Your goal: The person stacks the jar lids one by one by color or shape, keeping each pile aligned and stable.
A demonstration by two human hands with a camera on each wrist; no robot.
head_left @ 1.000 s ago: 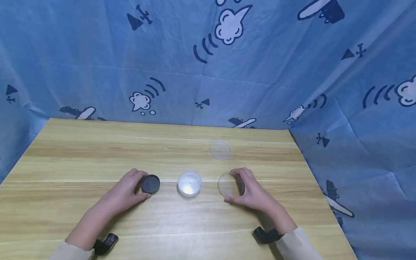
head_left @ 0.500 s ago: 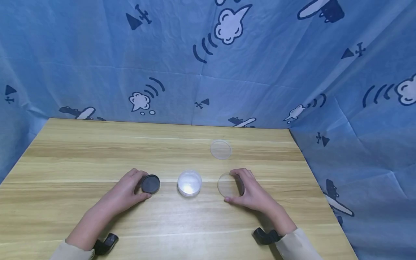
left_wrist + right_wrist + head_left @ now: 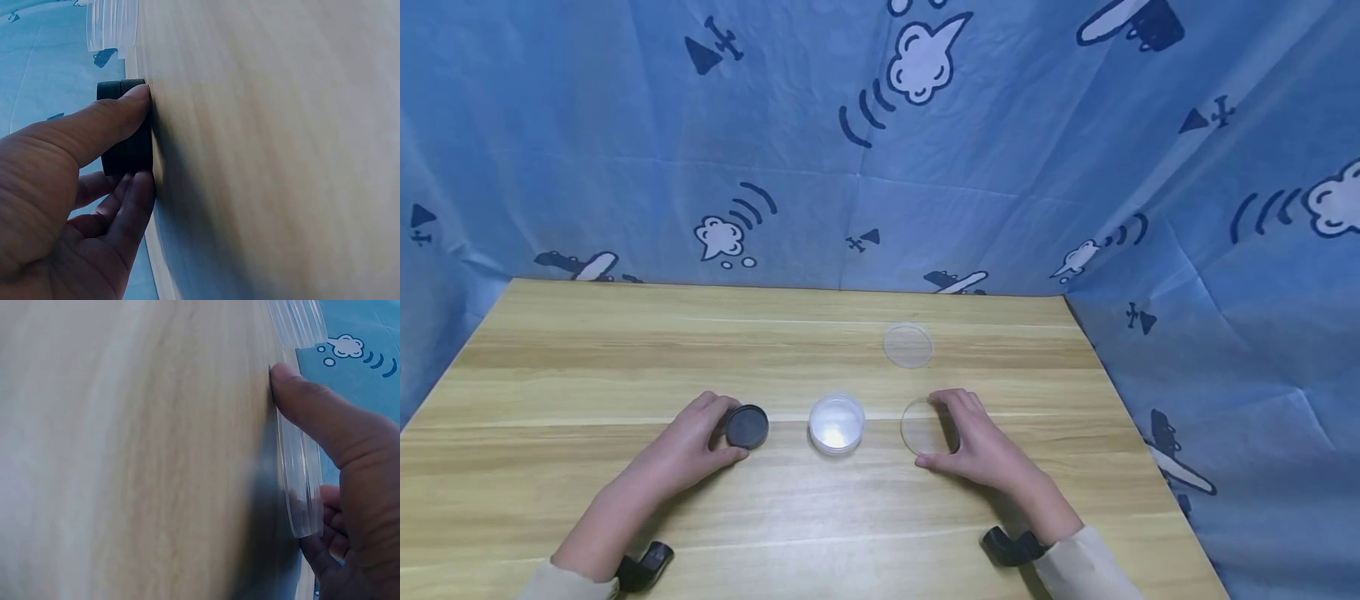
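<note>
My left hand [image 3: 688, 446] holds a small round black container [image 3: 747, 427] from its left side, thumb at the near edge and fingers at the far edge. In the left wrist view this black container [image 3: 128, 147] rests on the table and a seam runs round it. My right hand [image 3: 981, 446] grips a clear round shallow dish [image 3: 925, 428] from the right. In the right wrist view the dish [image 3: 302, 481] sits on the tabletop between thumb and fingers. Midway between the hands stands a clear round dish stack [image 3: 837, 425], its layers hard to tell apart.
A thin clear disc [image 3: 908, 346] lies flat behind the right-hand dish. The wooden table [image 3: 820, 533] meets a blue printed cloth [image 3: 790, 158] at its back and right edges. Dark wrist-worn cameras sit under both forearms.
Both hands and all the dishes stay in place on the table. Only the head view has shifted very slightly.
</note>
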